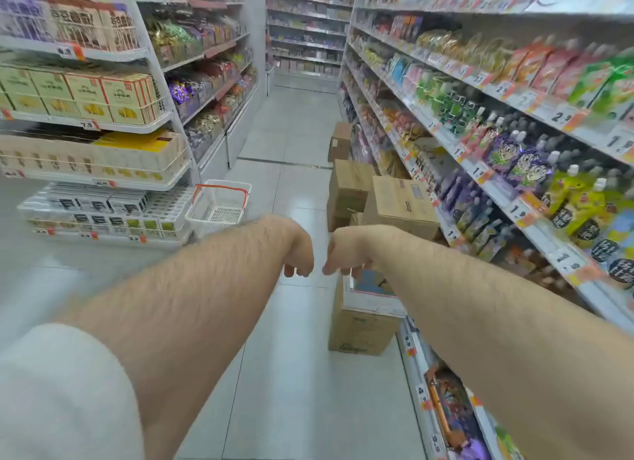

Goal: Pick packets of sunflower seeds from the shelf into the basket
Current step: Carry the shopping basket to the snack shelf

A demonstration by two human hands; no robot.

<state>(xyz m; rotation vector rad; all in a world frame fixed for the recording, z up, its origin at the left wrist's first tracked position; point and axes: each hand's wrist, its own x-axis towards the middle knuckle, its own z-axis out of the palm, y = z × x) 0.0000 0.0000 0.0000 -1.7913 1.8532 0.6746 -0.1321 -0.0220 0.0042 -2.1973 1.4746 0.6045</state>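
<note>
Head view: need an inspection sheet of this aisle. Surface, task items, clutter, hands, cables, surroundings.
Surface: pale tiled floor, bare down the middle of the aisle.
Task items: white basket with red handles sits on the floor by the left shelf end, no packet visible in it. Sunflower seed packets: cannot tell them apart on the blurred shelves.
Clutter: cardboard boxes stacked on the floor along the right shelves; one more box nearer.
Hands: left hand and right hand hang loosely, wrists bent down, holding nothing.
Cables: nothing seen.
Surroundings: stocked shelves both sides, price tags on the edges.
</note>
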